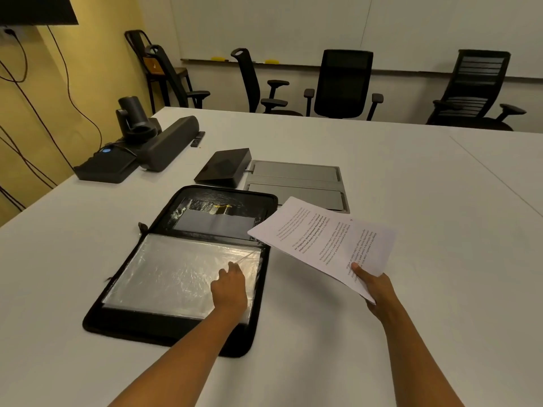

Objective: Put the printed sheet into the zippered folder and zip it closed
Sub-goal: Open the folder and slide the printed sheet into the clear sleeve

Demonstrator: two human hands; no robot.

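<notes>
A black zippered folder (123,315) lies open flat on the white table, its far half showing dark pockets and its near half filled with clear plastic sleeves (170,274). My left hand (229,286) rests on the sleeves near their right edge, pinching and lifting the top sleeve's corner. My right hand (374,284) holds the printed sheet (326,242) by its near corner, in the air just right of the folder, its far left corner overlapping the folder's right edge.
Beyond the folder sit a black box (224,167) and a grey hatch panel (296,183) set in the table. A camera, speaker bar (167,142) and console stand at the far left. Office chairs (343,83) line the far edge.
</notes>
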